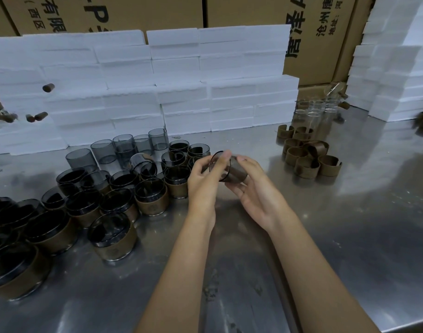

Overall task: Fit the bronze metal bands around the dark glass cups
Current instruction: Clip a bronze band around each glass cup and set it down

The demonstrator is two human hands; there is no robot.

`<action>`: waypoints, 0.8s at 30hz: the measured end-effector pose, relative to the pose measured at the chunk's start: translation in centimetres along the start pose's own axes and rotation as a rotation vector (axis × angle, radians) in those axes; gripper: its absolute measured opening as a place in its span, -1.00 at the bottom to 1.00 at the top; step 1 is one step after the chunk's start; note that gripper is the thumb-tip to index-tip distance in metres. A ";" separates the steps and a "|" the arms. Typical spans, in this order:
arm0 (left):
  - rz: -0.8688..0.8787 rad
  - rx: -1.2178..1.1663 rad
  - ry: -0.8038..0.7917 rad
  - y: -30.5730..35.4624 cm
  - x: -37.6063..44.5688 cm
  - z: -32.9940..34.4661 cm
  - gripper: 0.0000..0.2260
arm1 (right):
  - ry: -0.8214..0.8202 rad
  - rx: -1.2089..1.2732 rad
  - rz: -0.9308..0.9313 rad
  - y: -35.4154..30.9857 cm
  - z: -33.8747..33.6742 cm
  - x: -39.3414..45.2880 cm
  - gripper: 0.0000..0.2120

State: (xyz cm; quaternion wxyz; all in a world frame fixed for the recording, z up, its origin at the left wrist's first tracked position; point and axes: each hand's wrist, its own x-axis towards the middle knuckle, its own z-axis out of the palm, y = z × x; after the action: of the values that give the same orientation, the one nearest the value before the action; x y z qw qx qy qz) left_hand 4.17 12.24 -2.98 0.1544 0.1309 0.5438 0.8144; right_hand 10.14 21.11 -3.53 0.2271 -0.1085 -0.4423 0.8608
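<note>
At the centre of the frame both hands are closed together on one dark glass cup (223,164), held tilted on its side above the steel table (325,224). The left hand (203,181) grips the rim end with fingers curled over the mouth; the right hand (256,188) cradles the base end, where a bronze band (238,173) wraps the glass. The band looks partly or fully seated; how far it has slid I cannot tell, since fingers cover its edges.

The step in hand, I judge, is pushing this band home. Next comes squaring the band on the cup, then standing it with the finished banded cups (152,195) filling the lower left of the frame. Bare grey cups (102,150) wait at mid left, and loose bands (306,155) lie in a cluster at mid right, well apart from the hands. White foam blocks (176,80) are stacked along the top of the frame, so plenty of work remains
</note>
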 end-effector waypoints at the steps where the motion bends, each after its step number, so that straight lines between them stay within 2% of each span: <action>1: -0.007 -0.011 0.012 0.0 0.1 -0.1 -0.50 | 0.003 -0.011 -0.003 0.0 0.1 0.0 -0.74; 4: -0.034 -0.044 0.023 -0.4 0.4 -0.2 -0.81 | 0.019 -0.062 -0.020 0.0 0.2 -0.2 -0.65; 6: -0.061 -0.038 0.027 -0.8 0.7 0.0 -0.90 | 0.052 -0.145 -0.018 0.0 0.2 -0.2 -0.51; 8: -0.104 -0.053 0.013 -1.1 0.8 0.3 -0.85 | 0.100 -0.197 -0.015 0.1 0.3 -0.1 -0.51; 13: -0.139 -0.085 -0.011 -1.5 1.0 0.5 -0.78 | 0.165 -0.137 -0.018 0.3 0.6 0.3 -0.49; 16: -0.115 -0.112 -0.065 -1.4 0.9 0.5 -0.78 | 0.230 -0.156 -0.064 0.5 0.4 0.3 -0.56; 21: -0.111 -0.041 -0.155 -1.7 0.2 1.4 -0.67 | 0.340 -0.371 -0.211 0.6 0.3 0.1 -0.64; 24: -0.103 -0.065 -0.151 -2.0 0.1 1.4 -0.70 | 0.303 -0.288 -0.199 0.6 0.3 -0.1 -0.73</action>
State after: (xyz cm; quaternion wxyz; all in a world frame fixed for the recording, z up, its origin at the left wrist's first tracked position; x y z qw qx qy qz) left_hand 4.83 14.21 -4.26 0.2409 0.1586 0.5100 0.8104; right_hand 9.98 20.56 -3.82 0.3569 -0.2237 -0.5300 0.7360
